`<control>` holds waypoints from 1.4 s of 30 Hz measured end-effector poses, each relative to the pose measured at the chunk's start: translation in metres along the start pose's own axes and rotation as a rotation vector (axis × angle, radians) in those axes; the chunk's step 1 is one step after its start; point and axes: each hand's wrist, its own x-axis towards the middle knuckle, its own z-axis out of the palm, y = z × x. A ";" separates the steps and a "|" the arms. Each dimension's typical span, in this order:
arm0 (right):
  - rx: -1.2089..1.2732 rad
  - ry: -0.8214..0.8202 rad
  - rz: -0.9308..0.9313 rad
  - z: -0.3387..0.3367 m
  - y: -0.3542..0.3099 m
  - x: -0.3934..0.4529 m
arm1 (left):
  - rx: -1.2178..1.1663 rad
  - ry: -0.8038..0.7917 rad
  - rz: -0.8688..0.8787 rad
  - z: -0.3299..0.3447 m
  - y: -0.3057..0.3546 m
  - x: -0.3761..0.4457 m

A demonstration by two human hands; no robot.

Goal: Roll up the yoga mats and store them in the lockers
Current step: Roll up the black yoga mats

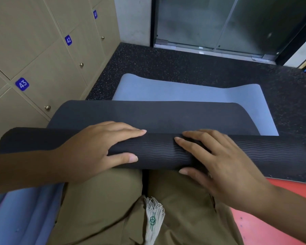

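I am pressing my left hand (pixel 95 149) and right hand (pixel 219 167) flat, fingers relaxed and straight, on the rolled part of the black mat (pixel 157 152), which is lying across my knees over a blue mat (pixel 184 91), beside the lockers (pixel 42 59).

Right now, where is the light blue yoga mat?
In the head view, the light blue yoga mat lies flat on the dark speckled floor, partly under the black yoga mat, with the beige lockers to its left.
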 end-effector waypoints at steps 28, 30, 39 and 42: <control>0.070 -0.025 0.077 0.007 0.043 0.057 | 0.150 0.130 0.031 0.010 -0.020 0.033; 0.027 0.017 0.083 0.012 0.040 0.049 | 0.119 0.098 0.020 0.007 -0.025 0.040; 0.063 -0.041 0.123 0.020 0.053 0.061 | 0.116 0.078 0.022 -0.004 -0.031 0.057; 0.086 -0.102 0.138 0.018 0.063 0.073 | 0.231 0.173 0.112 -0.002 -0.017 0.054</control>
